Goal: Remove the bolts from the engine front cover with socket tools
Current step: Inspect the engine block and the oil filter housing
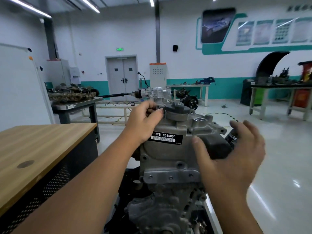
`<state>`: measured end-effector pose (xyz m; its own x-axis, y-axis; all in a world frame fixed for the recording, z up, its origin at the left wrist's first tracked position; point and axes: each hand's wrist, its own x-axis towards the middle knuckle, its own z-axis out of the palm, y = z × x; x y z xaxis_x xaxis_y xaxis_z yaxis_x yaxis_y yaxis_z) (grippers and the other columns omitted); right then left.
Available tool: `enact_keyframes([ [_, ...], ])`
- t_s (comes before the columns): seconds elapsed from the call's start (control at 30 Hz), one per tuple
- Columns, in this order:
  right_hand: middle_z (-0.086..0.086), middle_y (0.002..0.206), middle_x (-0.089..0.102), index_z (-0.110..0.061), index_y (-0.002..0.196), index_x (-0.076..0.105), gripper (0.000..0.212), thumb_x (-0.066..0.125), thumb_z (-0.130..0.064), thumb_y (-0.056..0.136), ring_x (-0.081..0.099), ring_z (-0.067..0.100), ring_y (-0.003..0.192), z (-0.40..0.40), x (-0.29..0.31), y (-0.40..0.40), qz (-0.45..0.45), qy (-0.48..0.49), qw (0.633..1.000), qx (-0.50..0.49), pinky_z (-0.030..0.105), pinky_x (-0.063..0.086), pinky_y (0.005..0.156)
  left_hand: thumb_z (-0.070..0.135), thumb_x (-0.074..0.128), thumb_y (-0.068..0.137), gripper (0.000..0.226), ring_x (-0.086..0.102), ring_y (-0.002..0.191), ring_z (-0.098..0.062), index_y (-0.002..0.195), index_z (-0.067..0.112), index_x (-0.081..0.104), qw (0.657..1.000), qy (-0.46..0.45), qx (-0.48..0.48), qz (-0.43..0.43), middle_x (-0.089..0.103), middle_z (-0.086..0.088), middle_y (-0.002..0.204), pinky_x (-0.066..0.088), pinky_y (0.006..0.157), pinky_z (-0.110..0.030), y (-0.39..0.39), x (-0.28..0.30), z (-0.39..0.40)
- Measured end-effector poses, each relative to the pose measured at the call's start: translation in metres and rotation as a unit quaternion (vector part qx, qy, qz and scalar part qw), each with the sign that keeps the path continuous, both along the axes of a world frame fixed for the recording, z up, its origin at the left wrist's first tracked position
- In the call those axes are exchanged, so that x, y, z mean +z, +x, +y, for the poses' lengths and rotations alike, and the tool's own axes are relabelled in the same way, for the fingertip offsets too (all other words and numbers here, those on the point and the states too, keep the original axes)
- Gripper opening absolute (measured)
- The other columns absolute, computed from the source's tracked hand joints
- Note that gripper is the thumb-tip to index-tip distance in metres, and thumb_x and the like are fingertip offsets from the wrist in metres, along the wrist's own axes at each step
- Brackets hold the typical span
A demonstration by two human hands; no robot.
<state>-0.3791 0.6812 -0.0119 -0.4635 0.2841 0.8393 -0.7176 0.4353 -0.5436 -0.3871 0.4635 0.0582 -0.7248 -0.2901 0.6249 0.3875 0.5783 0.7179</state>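
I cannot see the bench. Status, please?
Left hand pinching cover's top edge. Right hand open beside front cover. No socket tool visible.

Bright ceiling strip lights (91,5), floor glare (296,183), blurred right hand (236,149), wide-angle edge distortion

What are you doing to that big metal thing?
A person is working on an engine cover standing in a workshop. The left hand pinches at something small near the cover's top corner, beside the round cap; what it holds is too hidden to tell. The right hand is open, reaching toward the dark block on the side. No socket tool is in view.
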Motion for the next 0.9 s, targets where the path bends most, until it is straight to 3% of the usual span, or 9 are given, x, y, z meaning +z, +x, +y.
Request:
enact_keyframes([
  [0.07,0.006,0.141,0.057,-0.023,0.141,0.051,0.079,0.081,-0.058,0.076,0.049,0.031,0.131,-0.011,0.013,-0.017,-0.095,0.077,0.992,0.018,0.041,0.043,0.103,0.055,0.058,0.073,0.045,0.061,0.079,-0.018,0.096,0.017,0.068,1.000,0.002,0.002,0.012,0.067,-0.020,0.094,0.051,0.072,-0.033,0.000,-0.002,0.000],
  [0.1,0.003,0.132,0.064,-0.023,0.138,0.056,0.076,0.080,-0.060,0.076,0.054,0.030,0.125,-0.013,0.016,-0.023,-0.111,0.078,0.991,0.013,0.042,0.046,0.097,0.055,0.059,0.074,0.047,0.064,0.083,-0.024,0.097,0.016,0.069,1.000,0.004,0.000,0.017,0.068,-0.021,0.096,0.053,0.075,-0.038,0.000,-0.003,-0.001],
  [0.2,-0.004,0.115,0.071,-0.027,0.119,0.070,0.055,0.078,-0.061,0.077,0.062,0.026,0.109,-0.014,0.006,-0.027,-0.089,0.053,0.994,-0.017,0.032,0.044,0.080,0.059,0.064,0.075,0.044,0.068,0.096,-0.025,0.100,0.023,0.071,1.000,0.018,-0.011,0.023,0.072,-0.012,0.101,0.055,0.086,-0.041,0.001,-0.008,-0.004],
  [0.3,-0.002,0.123,0.066,-0.028,0.118,0.068,0.057,0.079,-0.063,0.074,0.062,0.026,0.110,-0.023,-0.009,-0.029,-0.085,-0.028,0.995,-0.036,0.031,0.042,0.081,0.074,0.064,0.073,0.068,0.064,0.113,-0.007,0.122,0.027,0.067,1.000,-0.017,0.003,0.014,0.070,0.005,0.120,0.052,0.098,-0.031,0.007,-0.013,-0.007],
  [0.37,0.000,0.128,0.061,-0.029,0.128,0.056,0.070,0.079,-0.063,0.071,0.060,0.029,0.112,-0.026,-0.019,-0.024,-0.122,-0.063,0.990,-0.044,0.037,0.045,0.081,0.081,0.058,0.073,0.086,0.056,0.125,-0.002,0.139,0.026,0.057,0.998,-0.053,0.018,0.002,0.063,0.009,0.134,0.045,0.104,-0.025,0.014,-0.019,-0.008],
  [0.5,0.008,0.137,0.057,-0.030,0.142,0.041,0.091,0.086,-0.052,0.066,0.056,0.036,0.121,-0.035,-0.039,-0.010,-0.154,-0.132,0.979,-0.023,0.052,0.048,0.099,0.074,0.057,0.077,0.080,0.050,0.116,0.018,0.142,0.028,0.051,0.998,-0.058,0.023,0.019,0.059,0.020,0.126,0.039,0.088,0.001,0.024,-0.025,-0.011],
  [0.67,0.010,0.135,0.060,-0.026,0.139,0.045,0.092,0.092,-0.045,0.063,0.057,0.037,0.122,-0.037,-0.036,-0.011,-0.160,-0.155,0.975,-0.010,0.050,0.045,0.103,0.062,0.061,0.081,0.075,0.058,0.122,-0.004,0.141,0.016,0.056,0.999,-0.033,0.023,0.000,0.063,0.005,0.132,0.046,0.106,-0.026,0.025,-0.023,-0.008],
  [0.77,0.011,0.136,0.056,-0.021,0.138,0.047,0.087,0.091,-0.041,0.065,0.051,0.035,0.126,-0.035,-0.035,-0.009,-0.125,-0.138,0.982,-0.025,0.051,0.042,0.108,0.064,0.060,0.081,0.076,0.059,0.122,-0.009,0.140,0.015,0.057,0.999,-0.033,0.026,-0.012,0.065,0.002,0.131,0.047,0.108,-0.035,0.028,-0.021,-0.007],
  [0.9,0.010,0.136,0.052,-0.020,0.138,0.045,0.085,0.089,-0.036,0.067,0.046,0.032,0.126,-0.031,-0.035,-0.006,-0.106,-0.127,0.986,-0.014,0.048,0.038,0.108,0.059,0.072,0.074,0.072,0.064,0.115,-0.006,0.132,0.017,0.064,1.000,0.009,0.011,-0.013,0.070,0.005,0.123,0.051,0.101,-0.034,0.032,-0.024,-0.011],
])
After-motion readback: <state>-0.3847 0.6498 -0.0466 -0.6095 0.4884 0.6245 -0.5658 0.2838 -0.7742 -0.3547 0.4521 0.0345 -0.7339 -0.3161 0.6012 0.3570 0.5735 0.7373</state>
